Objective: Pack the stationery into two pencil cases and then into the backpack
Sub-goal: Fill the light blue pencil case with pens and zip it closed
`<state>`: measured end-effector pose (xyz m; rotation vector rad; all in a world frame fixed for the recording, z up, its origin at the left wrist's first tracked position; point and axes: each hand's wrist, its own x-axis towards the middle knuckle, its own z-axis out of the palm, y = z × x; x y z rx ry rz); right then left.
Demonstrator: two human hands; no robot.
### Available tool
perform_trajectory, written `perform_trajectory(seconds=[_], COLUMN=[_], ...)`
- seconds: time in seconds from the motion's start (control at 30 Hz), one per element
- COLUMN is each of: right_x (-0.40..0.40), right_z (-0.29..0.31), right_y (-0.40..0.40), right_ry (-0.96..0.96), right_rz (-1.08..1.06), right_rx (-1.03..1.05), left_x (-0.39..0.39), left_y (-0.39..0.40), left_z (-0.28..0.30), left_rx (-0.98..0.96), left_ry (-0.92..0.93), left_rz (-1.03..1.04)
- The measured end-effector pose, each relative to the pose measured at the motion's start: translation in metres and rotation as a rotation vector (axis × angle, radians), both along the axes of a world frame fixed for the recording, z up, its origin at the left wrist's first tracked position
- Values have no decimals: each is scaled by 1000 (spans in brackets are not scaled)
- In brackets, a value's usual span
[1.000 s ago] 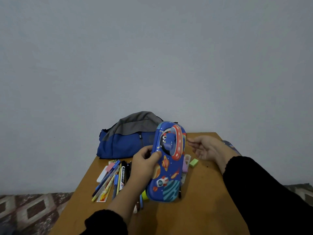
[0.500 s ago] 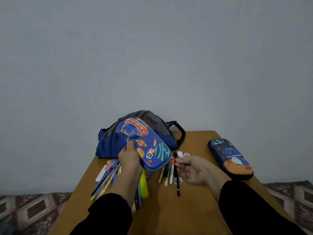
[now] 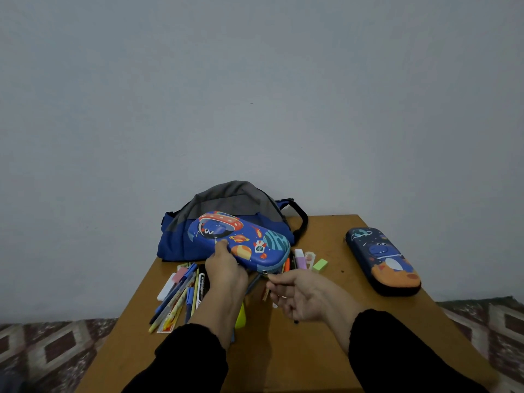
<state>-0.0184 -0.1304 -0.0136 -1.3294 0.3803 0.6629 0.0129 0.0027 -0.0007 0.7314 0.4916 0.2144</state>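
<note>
Zipper pull (image 3: 266,274) between right fingers (image 3: 276,278)

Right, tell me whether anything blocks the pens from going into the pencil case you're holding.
The case itself does: the blue space pencil case, held above the table by the left hand, looks zipped shut. The right hand pinches at the zipper on its near edge. The pens lie loose on the table below.
</note>
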Motion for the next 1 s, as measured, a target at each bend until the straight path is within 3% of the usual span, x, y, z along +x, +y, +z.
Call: perform_trajectory(seconds=[0.23, 0.33, 0.43, 0.57, 0.7, 0.93, 1.0], right_x=[-4, 1, 4, -2, -7, -4, -5], right_z=[-2, -3, -5, -10, -18, -24, -22], right_y=[3, -16, -33, -37, -39, -25, -19], right_ry=[-136, -190, -223, -257, -247, -417, -480], right_rz=[49, -88, -238, -185, -131, -286, -293], right_rx=[-89, -98, 22, 100, 187, 158, 112], left_x=[-3, -5, -10, -20, -22, -22, -24], left_y=[3, 7, 9, -6, -17, -18, -16], left_z=[-4, -10, -15, -22, -32, -33, -28], left_rx=[21, 45, 156, 306, 383, 650, 640], left_ry=[-14, -31, -52, -62, -33, -65, -105], left_rz=[-60, -120, -229, -366, -349, -383, -438])
